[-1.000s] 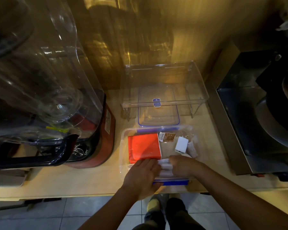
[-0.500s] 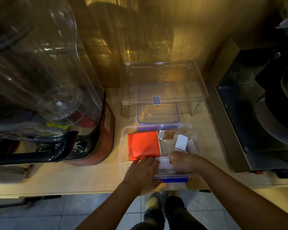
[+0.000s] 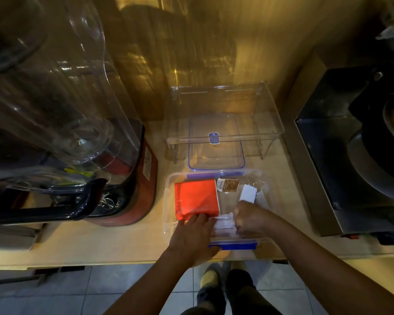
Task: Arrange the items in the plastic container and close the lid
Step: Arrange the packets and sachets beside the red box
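A clear plastic container [image 3: 168, 196] with blue clasps sits near the counter's front edge. Inside lie a red packet [image 3: 196, 197], a brown sachet [image 3: 228, 185], a white packet [image 3: 248, 193] and a bundle of white sachets [image 3: 223, 223]. My left hand [image 3: 191, 237] rests over the container's near left part, fingers flat on the white bundle and touching the red packet's edge. My right hand [image 3: 250, 218] is closed on the bundle's right end. The clear lid [image 3: 216, 153] with a blue rim lies just behind the container.
A large blender with a red base [image 3: 132, 196] stands left of the container. A clear acrylic riser [image 3: 223, 133] straddles the lid at the back. A dark metal appliance [image 3: 350, 167] fills the right. The counter edge [image 3: 100, 262] runs just below my hands.
Both hands have shifted slightly deeper into the container, pressing the white bundle toward the red packet. The other items have not moved.
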A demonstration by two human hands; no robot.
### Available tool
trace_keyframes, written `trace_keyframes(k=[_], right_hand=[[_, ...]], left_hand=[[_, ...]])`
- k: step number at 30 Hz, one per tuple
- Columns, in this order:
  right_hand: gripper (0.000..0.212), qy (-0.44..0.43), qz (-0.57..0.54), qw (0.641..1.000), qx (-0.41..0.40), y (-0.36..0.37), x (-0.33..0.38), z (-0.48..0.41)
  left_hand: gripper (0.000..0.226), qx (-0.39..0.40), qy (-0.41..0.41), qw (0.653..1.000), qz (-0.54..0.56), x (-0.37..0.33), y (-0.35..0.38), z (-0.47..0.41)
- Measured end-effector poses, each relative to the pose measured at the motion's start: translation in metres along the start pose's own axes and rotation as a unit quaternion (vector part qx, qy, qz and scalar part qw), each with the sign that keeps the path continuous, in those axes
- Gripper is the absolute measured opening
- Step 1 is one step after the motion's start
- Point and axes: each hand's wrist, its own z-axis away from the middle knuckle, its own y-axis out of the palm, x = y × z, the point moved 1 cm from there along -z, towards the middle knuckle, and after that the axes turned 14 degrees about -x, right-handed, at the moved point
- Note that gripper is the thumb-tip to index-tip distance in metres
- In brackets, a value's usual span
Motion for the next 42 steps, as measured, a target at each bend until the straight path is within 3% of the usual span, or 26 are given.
trace_keyframes(k=[4, 9, 18, 22, 28, 33, 40, 42], right_hand=[[0.024, 0.022, -0.001, 0.999, -0.030, -0.007, -0.004, -0.001], [0.025, 0.022, 0.002, 1.000, 0.011, 0.005, 0.007, -0.004], [0.021, 0.092, -0.100, 0.991, -0.017, 0.007, -0.003, -0.009], [0.018, 0.066, -0.090, 0.994, 0.014, 0.011, 0.001, -0.008], [0.028, 0.067, -0.055, 0.996, 0.020, 0.012, -0.005, -0.006], [0.011, 0.029, -0.046, 0.998, 0.036, 0.015, -0.004, -0.004], [0.021, 0.043, -0.084, 0.995, 0.032, 0.018, -0.007, -0.009], [0.009, 0.033, -0.058, 0.997, 0.029, 0.016, -0.007, -0.006]], left_hand=[[0.063, -0.001, 0.009, 0.999, 0.031, -0.001, -0.002, 0.000], [0.059, 0.013, 0.013, 0.999, 0.042, -0.002, -0.003, 0.000], [0.062, 0.002, -0.009, 1.000, 0.009, -0.004, -0.005, 0.002], [0.066, 0.004, -0.058, 0.998, -0.005, -0.005, -0.003, 0.005], [0.067, -0.007, -0.061, 0.998, 0.007, -0.005, -0.006, 0.008], [0.064, 0.011, -0.059, 0.998, -0.001, -0.001, -0.005, 0.011], [0.064, 0.037, -0.072, 0.997, 0.009, -0.002, -0.008, 0.009], [0.063, 0.042, -0.075, 0.996, 0.018, -0.002, -0.009, 0.007]])
